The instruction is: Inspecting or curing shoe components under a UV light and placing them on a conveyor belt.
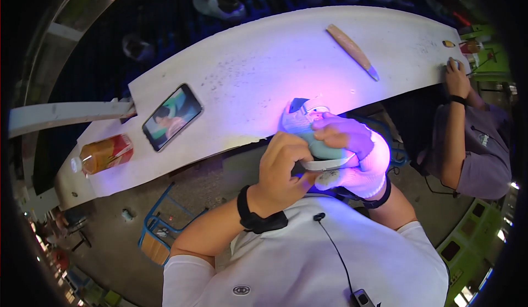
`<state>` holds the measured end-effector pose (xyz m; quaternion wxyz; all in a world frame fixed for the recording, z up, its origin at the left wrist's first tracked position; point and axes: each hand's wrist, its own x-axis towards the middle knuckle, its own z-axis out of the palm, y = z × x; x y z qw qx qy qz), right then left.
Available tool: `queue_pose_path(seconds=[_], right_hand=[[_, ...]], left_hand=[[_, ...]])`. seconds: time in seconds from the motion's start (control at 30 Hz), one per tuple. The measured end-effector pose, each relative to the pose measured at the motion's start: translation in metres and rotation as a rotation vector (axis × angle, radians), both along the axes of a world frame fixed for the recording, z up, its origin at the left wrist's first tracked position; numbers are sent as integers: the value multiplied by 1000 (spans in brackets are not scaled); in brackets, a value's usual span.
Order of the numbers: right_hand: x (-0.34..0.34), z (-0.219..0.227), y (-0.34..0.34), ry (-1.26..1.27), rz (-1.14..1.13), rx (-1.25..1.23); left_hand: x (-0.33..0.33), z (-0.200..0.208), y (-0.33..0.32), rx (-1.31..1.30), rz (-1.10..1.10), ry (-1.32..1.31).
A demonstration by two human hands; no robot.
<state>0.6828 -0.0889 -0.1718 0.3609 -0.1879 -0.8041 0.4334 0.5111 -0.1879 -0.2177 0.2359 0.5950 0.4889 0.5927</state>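
Observation:
A small light-blue and white shoe (308,125) is held over the near edge of the white worktable (258,70), lit by violet light. My right hand (357,153), in a white glove, grips the shoe from the right and underneath. My left hand (283,166), bare with a black wristband, is curled against the shoe's left side near the sole, possibly holding a small dark object that I cannot make out.
On the table lie a phone (171,117) with a lit screen, a plastic bottle (102,154) on its side at the left, and a long wooden-handled tool (352,50). Another person's hand (455,76) rests at the right end. Shoes (220,4) sit on a dark belt beyond.

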Motion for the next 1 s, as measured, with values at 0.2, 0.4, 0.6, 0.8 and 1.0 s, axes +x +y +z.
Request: queue_pose_path(seconds=[0.2,0.4,0.6,0.8,1.0], right_hand=[[9,-8,3,105,24,-100],[17,-17,2,65,-82,-18],[32,-44,8,308,-112,-307],[87,-58,37,-249,-470,-127],[4,-100,51,-5,-390,-696]], left_hand=[[-1,-4,15,2,-81,-58],[4,1,25,-156,-74,-168],[6,1,36,-166,31,134],[-44,-4,30,-304,-75,283],[-93,63,43,-133,-216,259]])
